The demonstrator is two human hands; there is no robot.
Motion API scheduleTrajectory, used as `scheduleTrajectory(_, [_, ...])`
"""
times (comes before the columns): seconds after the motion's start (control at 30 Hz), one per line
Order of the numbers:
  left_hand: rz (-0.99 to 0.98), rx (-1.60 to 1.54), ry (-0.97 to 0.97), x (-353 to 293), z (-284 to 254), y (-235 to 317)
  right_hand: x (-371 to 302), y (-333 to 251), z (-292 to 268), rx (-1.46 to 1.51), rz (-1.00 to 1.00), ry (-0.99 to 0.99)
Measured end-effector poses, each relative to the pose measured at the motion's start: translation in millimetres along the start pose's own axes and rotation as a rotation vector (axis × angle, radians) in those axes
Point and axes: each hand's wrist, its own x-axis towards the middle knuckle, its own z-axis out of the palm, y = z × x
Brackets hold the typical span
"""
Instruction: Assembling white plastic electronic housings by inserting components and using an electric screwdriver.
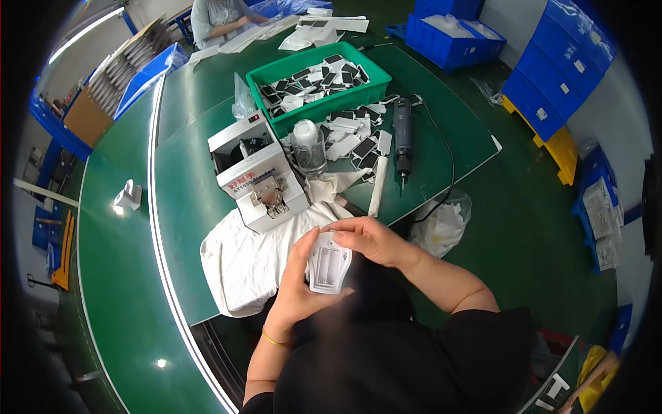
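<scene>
A white plastic housing point(329, 265) with an open battery compartment is held up in front of me, above the table's near edge. My left hand point(298, 284) wraps round its left side and lower end. At its upper end, my right hand point(369, 239) pinches the rim between thumb and fingers. No batteries show in the compartment. Just beyond my hands stands a white box-shaped screw feeder point(258, 176), its front facing me. A dark electric screwdriver point(403, 138) lies on the table to the right, bit toward me, with its cable running off at the right.
A green bin point(314, 86) holds many small white parts with dark panels; more parts point(362, 138) lie before it. A clear jar point(308, 148) stands beside the feeder, a white cloth point(241, 259) below it. At left is a white piece point(128, 196). Another person point(219, 21) works far off.
</scene>
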Motion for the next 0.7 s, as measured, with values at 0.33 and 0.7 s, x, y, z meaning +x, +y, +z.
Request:
scheduleTrajectory(0.33, [-0.018,-0.127,0.229,-8,-1,-17,110,-43,-102,-1.489,0.032,0.881])
scheduleTrajectory(0.7, [0.041,-0.077,0.339,-12,-13,-26,118,-36,-96,-1.558,0.104,0.791])
